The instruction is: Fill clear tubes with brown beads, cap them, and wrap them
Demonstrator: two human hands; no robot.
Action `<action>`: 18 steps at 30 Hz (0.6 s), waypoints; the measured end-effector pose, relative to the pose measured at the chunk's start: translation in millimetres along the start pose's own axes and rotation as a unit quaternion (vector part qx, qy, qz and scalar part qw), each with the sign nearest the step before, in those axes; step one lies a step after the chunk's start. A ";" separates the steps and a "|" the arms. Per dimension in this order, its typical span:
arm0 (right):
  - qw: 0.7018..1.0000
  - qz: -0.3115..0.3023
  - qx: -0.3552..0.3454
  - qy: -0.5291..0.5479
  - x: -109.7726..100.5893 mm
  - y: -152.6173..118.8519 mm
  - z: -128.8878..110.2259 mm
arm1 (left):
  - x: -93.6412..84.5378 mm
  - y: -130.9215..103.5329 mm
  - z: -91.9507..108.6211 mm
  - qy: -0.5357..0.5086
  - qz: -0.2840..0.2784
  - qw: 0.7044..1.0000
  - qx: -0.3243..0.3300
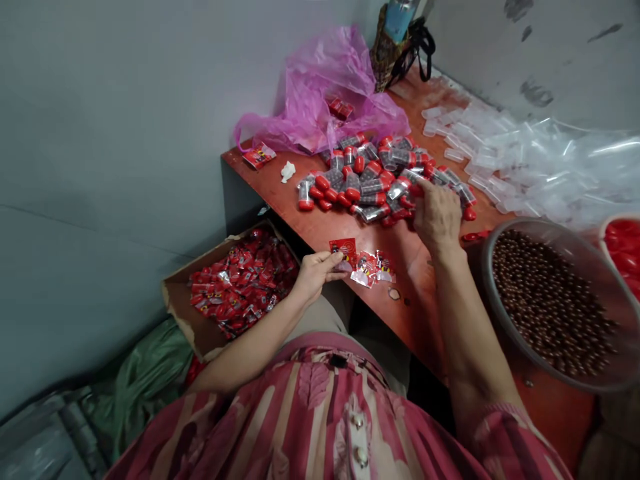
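Between the thumb and fingers of my left hand (320,270) is a small red printed sachet (343,249), held at the table's near edge. Two more printed sachets (367,269) lie on the table just right of it. My right hand (439,215) reaches into a heap of small clear tubes with red caps (373,180), filled with dark beads. Its fingers are bent down at the heap's right side, touching a tube there. The fingertips are partly hidden, so how firmly they grip is unclear.
A cardboard box (175,310) of red packets sits low at left. A pink plastic bag (330,80) lies behind the heap. Clear empty tubes (530,160) spread at right, near a tub (493,313) of brown beads and a container of red caps (625,243).
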State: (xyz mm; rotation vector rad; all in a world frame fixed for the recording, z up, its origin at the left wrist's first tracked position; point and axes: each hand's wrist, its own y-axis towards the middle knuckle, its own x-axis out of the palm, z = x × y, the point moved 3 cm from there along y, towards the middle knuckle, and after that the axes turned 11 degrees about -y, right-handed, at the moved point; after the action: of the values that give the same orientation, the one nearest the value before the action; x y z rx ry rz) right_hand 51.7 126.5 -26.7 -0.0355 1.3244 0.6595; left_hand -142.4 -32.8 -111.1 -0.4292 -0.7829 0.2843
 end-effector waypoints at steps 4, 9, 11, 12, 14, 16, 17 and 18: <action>0.977 -0.211 0.002 -0.009 -13.4 -37.3 -7.1 | -7.2 -4.0 -2.8 0.027 -0.006 1.000 -0.012; 0.965 -0.253 0.060 0.040 -5.5 -76.7 -0.8 | -4.1 -6.3 -9.7 -0.003 0.019 0.999 -0.038; 0.962 -0.237 0.126 0.044 -4.2 -89.1 3.1 | -0.9 -6.3 -11.7 -0.039 0.042 0.997 -0.047; 0.957 -0.246 0.149 0.041 -3.2 -94.3 4.2 | 0.9 -6.5 -12.6 -0.056 0.052 0.996 -0.053; 0.948 -0.265 0.171 0.037 -0.3 -100.5 5.4 | 5.1 -7.6 -14.4 -0.087 0.066 0.992 -0.066; 0.944 -0.274 0.176 0.055 4.7 -101.8 6.7 | 9.7 -10.0 -15.6 -0.109 0.073 0.988 -0.076; 0.943 -0.272 0.180 0.070 7.3 -101.7 7.5 | 11.7 -11.6 -15.8 -0.118 0.076 0.987 -0.076; 0.941 -0.265 0.189 0.087 9.2 -101.9 7.8 | 13.2 -13.3 -15.7 -0.126 0.079 0.986 -0.075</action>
State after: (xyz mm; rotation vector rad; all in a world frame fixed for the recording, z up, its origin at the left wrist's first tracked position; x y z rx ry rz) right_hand 106.6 49.9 -67.4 -0.1360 1.5116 -0.0629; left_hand -120.8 -43.3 -106.6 -0.6064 -1.0238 0.4349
